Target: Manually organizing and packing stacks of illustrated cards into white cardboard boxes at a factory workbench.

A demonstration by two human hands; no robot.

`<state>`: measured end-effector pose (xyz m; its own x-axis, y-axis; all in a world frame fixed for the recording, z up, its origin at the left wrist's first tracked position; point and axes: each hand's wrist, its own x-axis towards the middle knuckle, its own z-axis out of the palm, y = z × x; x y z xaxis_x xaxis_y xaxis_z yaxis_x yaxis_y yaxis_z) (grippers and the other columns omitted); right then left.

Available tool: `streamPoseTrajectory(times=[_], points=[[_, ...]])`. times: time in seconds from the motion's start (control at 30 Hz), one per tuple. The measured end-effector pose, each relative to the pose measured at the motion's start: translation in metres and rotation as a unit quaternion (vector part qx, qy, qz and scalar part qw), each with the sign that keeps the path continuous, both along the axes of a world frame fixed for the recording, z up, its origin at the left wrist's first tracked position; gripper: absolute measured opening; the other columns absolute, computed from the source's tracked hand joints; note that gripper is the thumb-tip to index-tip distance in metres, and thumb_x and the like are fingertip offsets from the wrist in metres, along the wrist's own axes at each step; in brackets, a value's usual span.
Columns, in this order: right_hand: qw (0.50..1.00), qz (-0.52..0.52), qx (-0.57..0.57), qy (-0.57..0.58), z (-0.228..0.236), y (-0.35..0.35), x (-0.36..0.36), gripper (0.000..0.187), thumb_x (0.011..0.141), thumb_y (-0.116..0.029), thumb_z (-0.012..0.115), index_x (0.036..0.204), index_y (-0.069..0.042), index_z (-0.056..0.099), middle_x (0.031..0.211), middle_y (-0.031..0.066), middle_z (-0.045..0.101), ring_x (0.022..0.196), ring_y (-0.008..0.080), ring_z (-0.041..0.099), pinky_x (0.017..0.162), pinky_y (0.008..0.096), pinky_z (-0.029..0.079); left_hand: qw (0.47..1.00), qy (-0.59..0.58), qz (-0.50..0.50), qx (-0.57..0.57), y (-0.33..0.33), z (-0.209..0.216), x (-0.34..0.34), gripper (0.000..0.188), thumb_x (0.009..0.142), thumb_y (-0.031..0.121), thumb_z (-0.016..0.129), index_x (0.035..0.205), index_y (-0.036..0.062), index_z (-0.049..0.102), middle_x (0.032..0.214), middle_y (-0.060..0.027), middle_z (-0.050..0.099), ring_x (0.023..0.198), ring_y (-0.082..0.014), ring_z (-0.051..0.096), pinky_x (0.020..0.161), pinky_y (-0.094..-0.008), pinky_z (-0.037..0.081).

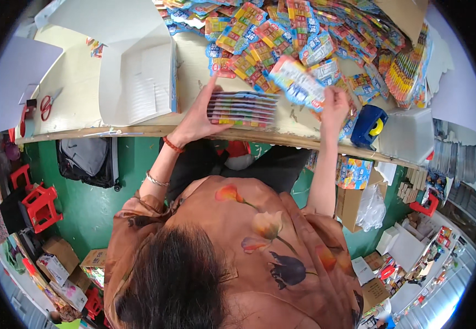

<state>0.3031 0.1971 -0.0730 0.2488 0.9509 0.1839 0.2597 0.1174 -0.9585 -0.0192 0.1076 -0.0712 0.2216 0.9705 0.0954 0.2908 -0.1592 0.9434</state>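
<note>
Mid-frame, at table (194, 57): left hand (199, 114) grasping stack (244, 109) by left end, likely keeping edges even. Right of centre: right hand (334, 105) pinching loose pack (297, 82) by lower corner, leaving most of front uncovered. Pile (268, 46), top of frame, seemingly set within easy reach; box (133, 90) open, upper left.

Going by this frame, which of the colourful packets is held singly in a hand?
The blue-and-white packet pinched by the right hand, unlike packets in the loose heap or the stack held by the left hand.
</note>
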Motion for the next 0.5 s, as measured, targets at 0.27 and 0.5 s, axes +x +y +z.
streamPoseTrajectory(times=[0.27, 0.5], points=[[0.931, 0.023, -0.245, 0.268, 0.008, -0.015, -0.008, 0.019, 0.088, -0.011, 0.059, 0.104, -0.001, 0.057, 0.08, 0.0035, 0.058, 0.064, 0.0098, 0.053, 0.052, 0.0246, 0.043, 0.995, 0.059, -0.065, 0.053, 0.003, 0.005, -0.011, 0.066, 0.063, 0.011, 0.081, 0.12, 0.0053, 0.049, 0.121, -0.0152, 0.045, 0.115, -0.0316, 0.047, 0.097, -0.0365, 0.042], [0.89, 0.258, -0.375, -0.013, 0.025, 0.012, -0.055, 0.025, 0.083, -0.02, 0.058, 0.092, 0.003, 0.065, 0.07, 0.0097, 0.062, 0.053, 0.0135, 0.055, 0.044, 0.03, 0.042, 0.985, 0.106, -0.078, 0.107, 0.004, -0.004, -0.011, 0.094, 0.061, 0.019, 0.086, 0.138, 0.0069, 0.033, 0.148, -0.0189, 0.023, 0.135, -0.0332, 0.031, 0.108, -0.0387, 0.033]])
